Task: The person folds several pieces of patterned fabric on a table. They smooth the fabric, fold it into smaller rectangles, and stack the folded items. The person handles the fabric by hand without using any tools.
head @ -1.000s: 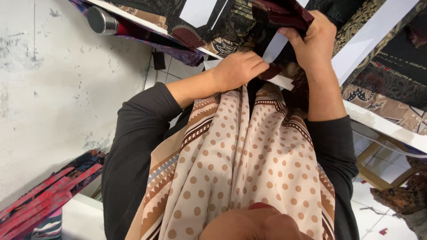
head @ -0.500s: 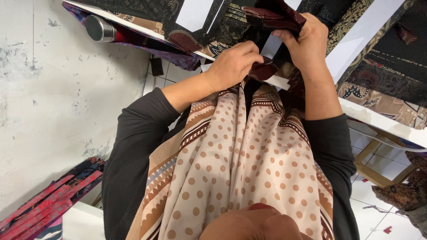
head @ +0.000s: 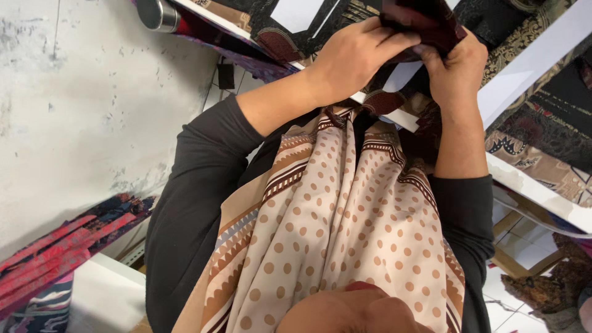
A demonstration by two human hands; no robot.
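Note:
Both of my hands are raised in front of my chest on a folded dark maroon patterned cloth (head: 425,21) at the top of the view. My left hand (head: 357,55) grips the cloth's left side, fingers curled over its edge. My right hand (head: 456,68) clasps it from the right and below. The two hands touch at the fingertips. My black sleeves and a beige polka-dot scarf (head: 345,222) fill the middle of the view. The cloth's upper part is cut off by the frame.
A white-edged table (head: 530,46) carries dark batik cloths (head: 542,117) and white paper sheets (head: 296,12). A metal flask (head: 157,13) lies at the top left. Red patterned fabrics (head: 55,253) are stacked at the lower left. A wooden frame (head: 518,259) stands at the lower right.
My left hand has risen from below the cloth onto its left edge, closing up to my right hand. Both hands and the cloth sit a little higher and further right.

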